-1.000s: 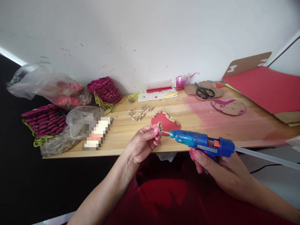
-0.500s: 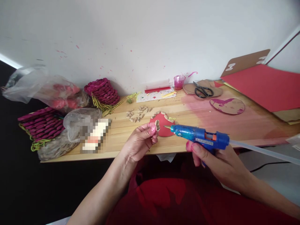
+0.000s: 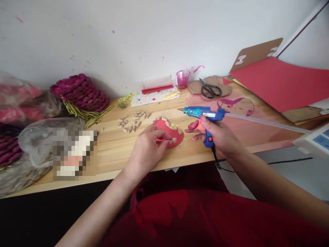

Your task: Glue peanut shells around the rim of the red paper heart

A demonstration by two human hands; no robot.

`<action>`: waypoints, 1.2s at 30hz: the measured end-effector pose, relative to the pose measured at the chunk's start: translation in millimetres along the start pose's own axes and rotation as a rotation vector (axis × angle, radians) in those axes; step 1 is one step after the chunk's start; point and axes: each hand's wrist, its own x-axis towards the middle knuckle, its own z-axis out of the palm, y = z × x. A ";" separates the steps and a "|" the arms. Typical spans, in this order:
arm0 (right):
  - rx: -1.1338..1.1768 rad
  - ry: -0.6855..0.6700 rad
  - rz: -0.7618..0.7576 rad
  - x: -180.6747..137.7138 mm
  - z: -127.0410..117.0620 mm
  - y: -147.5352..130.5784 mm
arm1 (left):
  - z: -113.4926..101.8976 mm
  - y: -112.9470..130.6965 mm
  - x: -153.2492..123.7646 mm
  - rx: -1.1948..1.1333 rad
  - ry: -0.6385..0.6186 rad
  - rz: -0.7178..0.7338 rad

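Note:
My left hand (image 3: 151, 144) pinches a peanut shell (image 3: 174, 140) over the near right part of a red disc (image 3: 164, 127); whether the shell touches the disc I cannot tell. More peanut shells line the disc's far and right edge, with a scrap of yellow yarn (image 3: 175, 125) beside them. In my right hand (image 3: 218, 135) is a blue hot glue gun (image 3: 200, 112), raised right of the disc, its nozzle pointing left. A clear glue stick (image 3: 267, 123) sticks out of its back. Left of the disc lie several loose peanut shells (image 3: 133, 123).
Scissors (image 3: 211, 91) rest on cardboard at the back, near a pink-stained cup (image 3: 183, 79). Purple woven pieces (image 3: 81, 92) and plastic bags (image 3: 48, 140) crowd the left. Red sheets (image 3: 282, 84) lean at right. The gun's cord (image 3: 226, 169) hangs past the table's front edge.
My left hand has carried the peanut shell from beside the nozzle down to the disc. The glue gun has risen away from the shell. The view has swung to the right.

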 end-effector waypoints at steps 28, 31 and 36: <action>-0.206 -0.172 0.070 1.2 -6.7 5.8 | 12.5 18.3 25.3 0.378 -0.131 -0.073; -0.229 -0.183 0.028 -0.9 -6.4 5.7 | 12.9 19.5 22.5 0.407 -0.136 -0.068; -0.184 -0.128 0.025 -3.1 -9.2 12.8 | 14.8 20.7 17.0 0.408 -0.150 -0.099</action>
